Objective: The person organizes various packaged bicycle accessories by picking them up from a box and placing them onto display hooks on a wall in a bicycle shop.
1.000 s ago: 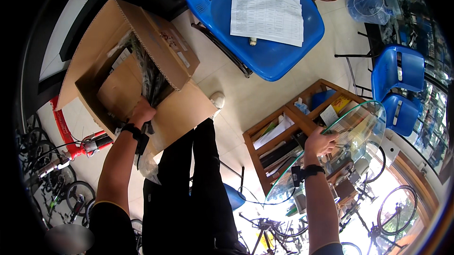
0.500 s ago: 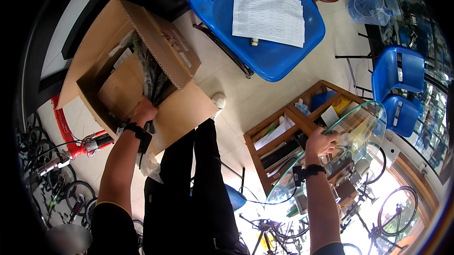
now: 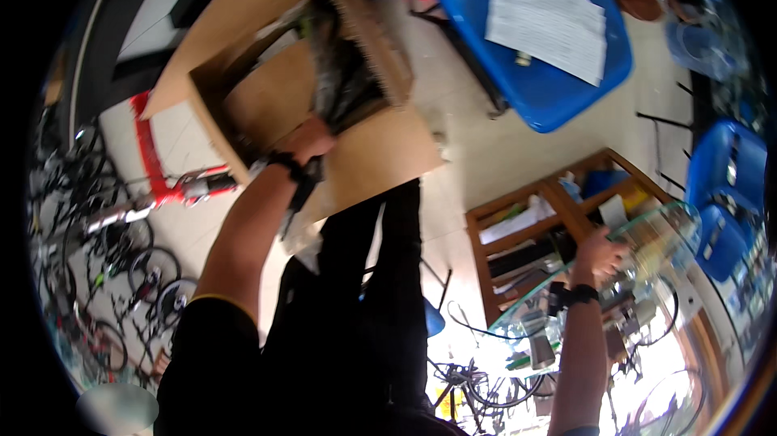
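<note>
A cardboard box with its flaps spread stands ahead on the left. Inside it lie a brown cardboard piece and dark, crumpled plastic wrapping. My left hand reaches over the box's near side, fingers curled at the lower end of the wrapping; what they grip is hidden. Out to the right, my right hand is closed on the edge of a clear glass tabletop. Both wrists wear black straps. The picture is smeared by motion.
A blue chair holds printed sheets. Beneath the glass stands a wooden shelf unit with papers. A red bicycle frame is left of the box, with several bicycles behind. More blue chairs stand far right.
The whole view has swung, so box, chair and glass sit further right in the picture. Both hands stay at the same places, the left in the box and the right on the glass.
</note>
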A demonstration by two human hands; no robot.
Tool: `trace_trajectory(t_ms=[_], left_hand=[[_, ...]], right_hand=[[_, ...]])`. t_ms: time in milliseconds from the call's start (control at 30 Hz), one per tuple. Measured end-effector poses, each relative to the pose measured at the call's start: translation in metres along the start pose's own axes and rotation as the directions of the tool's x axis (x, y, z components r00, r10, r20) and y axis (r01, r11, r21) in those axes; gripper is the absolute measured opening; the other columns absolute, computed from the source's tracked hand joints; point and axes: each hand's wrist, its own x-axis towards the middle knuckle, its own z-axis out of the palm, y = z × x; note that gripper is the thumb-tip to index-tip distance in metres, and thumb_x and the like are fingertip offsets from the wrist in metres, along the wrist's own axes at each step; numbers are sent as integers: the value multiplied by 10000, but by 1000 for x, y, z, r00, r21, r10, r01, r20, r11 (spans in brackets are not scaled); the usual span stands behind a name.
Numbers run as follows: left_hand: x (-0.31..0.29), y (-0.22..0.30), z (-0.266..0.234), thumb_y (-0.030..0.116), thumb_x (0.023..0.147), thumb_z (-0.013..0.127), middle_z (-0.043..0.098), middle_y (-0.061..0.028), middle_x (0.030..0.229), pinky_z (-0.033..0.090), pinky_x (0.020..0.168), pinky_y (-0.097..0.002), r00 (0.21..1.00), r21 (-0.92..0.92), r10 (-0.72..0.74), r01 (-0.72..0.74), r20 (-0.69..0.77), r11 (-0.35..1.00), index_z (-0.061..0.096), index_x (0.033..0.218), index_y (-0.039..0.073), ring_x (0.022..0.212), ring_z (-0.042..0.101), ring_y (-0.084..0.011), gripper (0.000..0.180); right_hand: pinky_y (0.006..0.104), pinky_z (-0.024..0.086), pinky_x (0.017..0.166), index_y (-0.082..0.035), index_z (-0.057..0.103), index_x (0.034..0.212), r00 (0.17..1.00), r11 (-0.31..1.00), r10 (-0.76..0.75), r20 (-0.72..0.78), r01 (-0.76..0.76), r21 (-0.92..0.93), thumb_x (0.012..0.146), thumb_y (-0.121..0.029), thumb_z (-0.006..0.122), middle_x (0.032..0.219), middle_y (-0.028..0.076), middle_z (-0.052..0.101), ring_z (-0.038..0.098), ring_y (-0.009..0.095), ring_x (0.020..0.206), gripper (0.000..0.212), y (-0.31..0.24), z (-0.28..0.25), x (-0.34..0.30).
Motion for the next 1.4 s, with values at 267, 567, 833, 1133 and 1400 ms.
trace_trajectory(t_ms=[267, 567, 833, 1133, 1400], left_hand=[[23, -44, 7, 273, 798, 587, 515, -356, 1183, 434, 879, -467, 962, 9, 126, -132, 244, 991, 329, 1257, -197, 1050, 546, -456, 706], [17, -92, 1, 425, 812, 647, 595, -258, 1126, 440, 881, -390, 950, -445, 311, -268, 26, 855, 568, 1096, -102, 1087, 559, -329, 604], [6, -230, 6, 295, 864, 581, 567, -248, 1180, 446, 923, -423, 999, -335, -35, 22, -34, 942, 522, 1209, -14, 1086, 542, -400, 467], [-65, -262, 16, 420, 825, 609, 464, -209, 1191, 431, 906, -505, 976, 370, -100, 166, -192, 914, 444, 1213, -27, 1146, 465, -374, 614], [59, -265, 58, 356, 786, 677, 599, -229, 1161, 469, 874, -426, 934, -340, -241, 323, 262, 883, 598, 1086, -84, 1032, 593, -347, 539]], right_hand=[[597, 385, 912, -39, 241, 1409, 997, 995, 34, 71, -41, 90, 832, -539, 493, 1281, 351, 393, 432, 521, 1134, 804, -10, -4, 7], [584, 366, 935, -51, 254, 1413, 996, 994, 55, 74, -61, 87, 832, -532, 483, 1306, 344, 372, 370, 519, 1194, 789, -3, -2, 13], [588, 320, 974, 7, 331, 1342, 994, 997, 41, 97, -47, 56, 810, -554, 463, 1280, 367, 403, 401, 500, 1191, 784, -11, -5, 16], [561, 344, 982, 0, 360, 1339, 997, 998, 47, 65, -49, 32, 819, -608, 451, 1319, 352, 373, 388, 473, 1228, 805, 4, 14, 44], [515, 368, 996, -15, 376, 1344, 988, 999, 46, 146, -46, -6, 824, -587, 466, 1348, 312, 378, 406, 449, 1233, 779, -6, -12, 23]])
